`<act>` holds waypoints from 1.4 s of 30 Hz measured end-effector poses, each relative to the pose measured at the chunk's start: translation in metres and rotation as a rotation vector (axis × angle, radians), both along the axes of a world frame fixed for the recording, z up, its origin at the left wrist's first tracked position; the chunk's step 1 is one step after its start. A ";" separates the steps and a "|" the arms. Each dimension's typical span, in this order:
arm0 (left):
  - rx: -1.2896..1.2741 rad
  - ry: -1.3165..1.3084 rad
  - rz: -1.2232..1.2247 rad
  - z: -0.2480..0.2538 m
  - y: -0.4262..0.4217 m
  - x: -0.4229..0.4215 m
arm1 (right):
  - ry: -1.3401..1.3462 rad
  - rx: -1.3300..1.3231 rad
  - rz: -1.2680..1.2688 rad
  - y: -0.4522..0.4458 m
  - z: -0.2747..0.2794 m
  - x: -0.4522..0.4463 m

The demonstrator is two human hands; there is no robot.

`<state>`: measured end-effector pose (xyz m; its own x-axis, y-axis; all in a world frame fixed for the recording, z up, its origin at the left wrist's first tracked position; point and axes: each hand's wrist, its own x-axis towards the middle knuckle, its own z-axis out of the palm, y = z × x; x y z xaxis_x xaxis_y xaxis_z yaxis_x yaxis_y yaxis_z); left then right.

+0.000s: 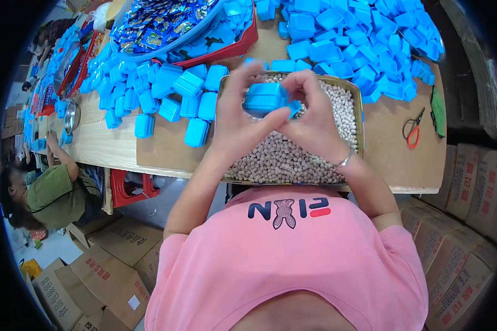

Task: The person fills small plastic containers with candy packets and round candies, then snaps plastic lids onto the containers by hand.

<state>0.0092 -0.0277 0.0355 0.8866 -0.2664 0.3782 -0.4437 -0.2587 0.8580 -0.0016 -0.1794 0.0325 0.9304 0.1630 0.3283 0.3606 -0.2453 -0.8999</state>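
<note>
Both hands are raised over a wide tray (361, 118) full of small pale round pieces (281, 160). Between them is a small blue plastic box (264, 98), blurred by motion. My left hand (240, 121) holds the box from its left side, with the thumb across the front and the upper fingers smeared. On the right, my right hand (315, 113) has its fingers curled, with the thumb and forefinger at a small blue piece (294, 108) beside the box. Whether that piece is part of the box I cannot tell.
Closed blue boxes (196, 132) lie left of the tray. Open blue boxes (364, 44) are heaped behind it. A blue basin (223, 14) holds small packets. Orange-handled scissors (413, 135) lie at right. Another person (55, 190) sits at far left; cartons (107, 276) stand below.
</note>
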 end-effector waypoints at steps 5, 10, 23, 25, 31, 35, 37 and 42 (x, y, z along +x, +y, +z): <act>-0.985 0.448 0.099 0.017 -0.007 -0.034 | 0.239 0.544 0.149 0.001 0.002 -0.004; -0.478 0.456 0.100 0.025 0.019 -0.026 | -0.079 0.021 -0.010 0.010 0.025 -0.006; 0.051 0.049 0.111 0.006 0.019 -0.044 | -0.316 -0.136 0.022 0.002 0.020 -0.024; -0.021 0.042 0.190 0.003 0.013 -0.052 | -0.270 -0.097 0.004 0.005 0.014 -0.026; -0.145 0.002 0.280 -0.002 0.005 -0.069 | -0.230 0.074 0.185 0.005 -0.004 -0.036; -0.012 -0.152 0.258 -0.006 0.019 -0.079 | -0.237 0.104 0.211 0.012 -0.013 -0.050; -0.005 -0.195 0.198 -0.005 0.022 -0.082 | -0.242 0.129 0.231 0.013 -0.015 -0.056; -0.055 -0.257 0.181 -0.005 0.017 -0.084 | -0.333 0.135 0.236 0.008 -0.018 -0.058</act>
